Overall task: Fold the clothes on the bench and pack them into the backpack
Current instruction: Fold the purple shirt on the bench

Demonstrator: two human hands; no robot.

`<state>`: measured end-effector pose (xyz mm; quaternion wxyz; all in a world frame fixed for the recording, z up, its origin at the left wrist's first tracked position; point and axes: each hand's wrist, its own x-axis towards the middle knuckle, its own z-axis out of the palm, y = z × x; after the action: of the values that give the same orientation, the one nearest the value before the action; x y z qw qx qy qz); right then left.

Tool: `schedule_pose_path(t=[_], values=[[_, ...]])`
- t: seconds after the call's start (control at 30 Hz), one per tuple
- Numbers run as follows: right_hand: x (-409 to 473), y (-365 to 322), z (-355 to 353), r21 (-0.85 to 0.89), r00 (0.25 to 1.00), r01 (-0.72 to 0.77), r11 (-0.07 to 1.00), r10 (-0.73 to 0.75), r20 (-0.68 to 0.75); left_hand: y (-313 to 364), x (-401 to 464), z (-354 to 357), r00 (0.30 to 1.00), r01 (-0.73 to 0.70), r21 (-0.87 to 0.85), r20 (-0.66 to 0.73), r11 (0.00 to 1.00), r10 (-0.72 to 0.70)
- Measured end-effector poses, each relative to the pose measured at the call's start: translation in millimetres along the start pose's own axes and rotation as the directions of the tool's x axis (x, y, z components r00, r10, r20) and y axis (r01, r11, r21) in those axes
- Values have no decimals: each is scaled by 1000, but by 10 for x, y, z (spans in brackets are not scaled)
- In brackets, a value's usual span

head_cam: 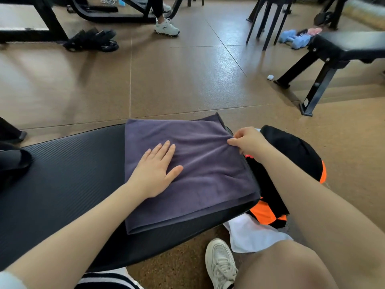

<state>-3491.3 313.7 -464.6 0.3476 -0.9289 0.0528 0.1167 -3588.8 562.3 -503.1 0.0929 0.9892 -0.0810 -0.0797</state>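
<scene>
1. The left hand, centre frame, lies flat with fingers straight on the folded purple towel on the table. If the press slackens, the layers may shift.
2. The right hand pinches the towel's right edge. Pulling hard could undo the fold.
3. The black-and-orange garment, right of frame, overhangs the table and may slide off.

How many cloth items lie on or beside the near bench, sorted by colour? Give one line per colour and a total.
Purple-grey: 1, the folded towel, left hand flat on it, right hand pinching its edge
Black and orange: 1, the garment
White: 1, the cloth
Total: 3
</scene>
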Motion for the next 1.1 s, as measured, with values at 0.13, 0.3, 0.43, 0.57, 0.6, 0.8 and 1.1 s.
schedule_pose_path(t=[0.13,0.3,0.43,0.57,0.6,0.8,1.1], values=[[23,106,80,-68,996,-10,998,4,-85,-36,-79,63,1000,4,65,14,998,-5],[-150,203,69,34,991,3,999,1,-133,29,-157,41,996,-64,98,-52,993,69],[-434,329,-8,-31,996,-33,999,35,86,78,-267,86,987,-158,67,-9,985,159],[-587,369,-110,76,994,-37,996,29,101,54,-250,126,988,-157,31,18,987,156],[-615,370,-157,142,996,-46,989,34,85,53,-258,129,986,-164,38,19,986,163],[-740,434,-153,-167,980,-67,984,97,176,13,-332,101,973,-221,129,94,967,210],[-388,299,152,-248,993,58,967,-82,-85,-90,-321,-20,853,392,-222,-275,893,-443]])
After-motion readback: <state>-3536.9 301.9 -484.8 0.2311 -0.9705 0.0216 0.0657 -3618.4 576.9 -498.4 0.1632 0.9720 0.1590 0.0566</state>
